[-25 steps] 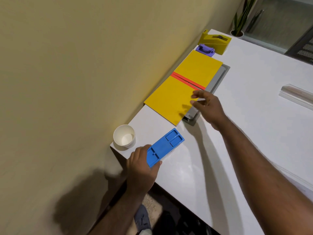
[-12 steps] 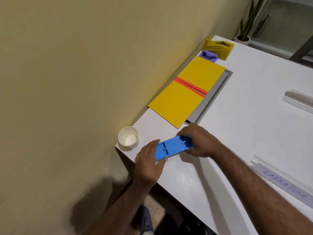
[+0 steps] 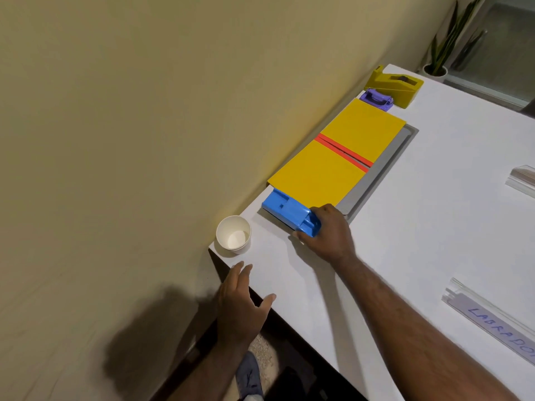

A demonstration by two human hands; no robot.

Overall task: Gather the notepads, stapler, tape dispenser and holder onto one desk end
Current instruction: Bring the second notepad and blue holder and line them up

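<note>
A blue plastic holder [image 3: 286,211] lies flat on the white desk [image 3: 419,227], its far end against the near yellow notepad [image 3: 317,175]. My right hand [image 3: 328,234] grips the holder's near end. A second yellow notepad [image 3: 363,130] with a red spine lies beyond the first, both over a grey tray [image 3: 385,166]. Past them sit a small purple stapler [image 3: 376,99] and a yellow tape dispenser [image 3: 395,85] along the wall. My left hand [image 3: 240,306] hovers at the desk's near corner, fingers spread, holding nothing.
A white paper cup [image 3: 234,238] stands at the desk corner by the wall. Two clear acrylic nameplates [image 3: 492,316] [image 3: 522,180] lie on the right. A potted plant [image 3: 435,66] stands past the far end. The beige wall runs along the desk's left edge.
My left hand let go of the blue holder and drew back to the desk corner. My right hand took the holder and slid it up against the near notepad.
</note>
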